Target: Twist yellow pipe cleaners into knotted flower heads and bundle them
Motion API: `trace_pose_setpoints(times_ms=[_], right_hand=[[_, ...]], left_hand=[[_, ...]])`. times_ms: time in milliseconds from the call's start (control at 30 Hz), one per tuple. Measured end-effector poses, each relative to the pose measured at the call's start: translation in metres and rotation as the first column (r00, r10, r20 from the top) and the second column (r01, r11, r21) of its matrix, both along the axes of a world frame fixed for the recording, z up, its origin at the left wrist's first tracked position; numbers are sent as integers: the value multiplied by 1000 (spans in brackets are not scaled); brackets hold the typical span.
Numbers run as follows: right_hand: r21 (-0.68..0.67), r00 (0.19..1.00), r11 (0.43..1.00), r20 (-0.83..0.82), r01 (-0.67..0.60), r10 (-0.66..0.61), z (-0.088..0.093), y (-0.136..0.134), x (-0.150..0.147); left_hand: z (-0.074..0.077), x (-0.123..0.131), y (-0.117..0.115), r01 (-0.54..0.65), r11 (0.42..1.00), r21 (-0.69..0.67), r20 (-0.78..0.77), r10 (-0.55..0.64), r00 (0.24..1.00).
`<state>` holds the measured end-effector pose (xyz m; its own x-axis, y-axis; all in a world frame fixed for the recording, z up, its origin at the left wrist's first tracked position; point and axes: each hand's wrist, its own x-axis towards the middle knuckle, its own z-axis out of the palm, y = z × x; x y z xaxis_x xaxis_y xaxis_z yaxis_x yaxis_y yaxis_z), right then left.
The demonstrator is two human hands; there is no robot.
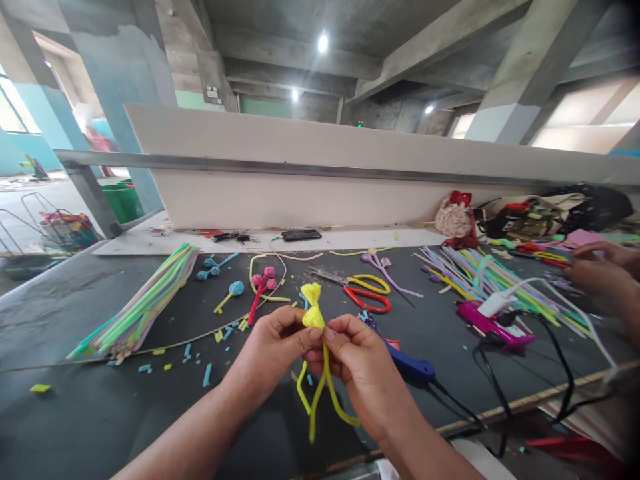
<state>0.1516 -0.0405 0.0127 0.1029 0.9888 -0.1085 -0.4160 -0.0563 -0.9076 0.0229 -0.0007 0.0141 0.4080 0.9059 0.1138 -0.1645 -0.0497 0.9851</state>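
My left hand [273, 347] and my right hand [353, 357] meet above the dark table [75, 400], both pinching a yellow pipe cleaner [313, 313]. Its top is twisted into a fuzzy bow-like knot above my fingertips. Its loose ends [320, 400] hang down below my hands. Both hands are closed on it.
A bundle of coloured pipe cleaners [143, 303] lies at left, another bundle [480, 273] at right. Scissors with yellow and red handles [365, 290], finished pink and blue pieces [260, 287], a blue tool [410, 367] and a pink device [493, 323] with cables lie nearby. Another person's hands [607, 277] work at far right.
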Motion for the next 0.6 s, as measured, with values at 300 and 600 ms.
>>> trace_pose_setpoints(times_ms=[300, 600], right_hand=[[23, 993, 993, -6, -118, 118, -2, 2, 4], [41, 992, 992, 50, -116, 113, 1, 0, 6]], left_hand=[[-1, -1, 0, 72, 996, 50, 43, -74, 996], [-1, -2, 2, -5, 999, 43, 1, 5, 1000]])
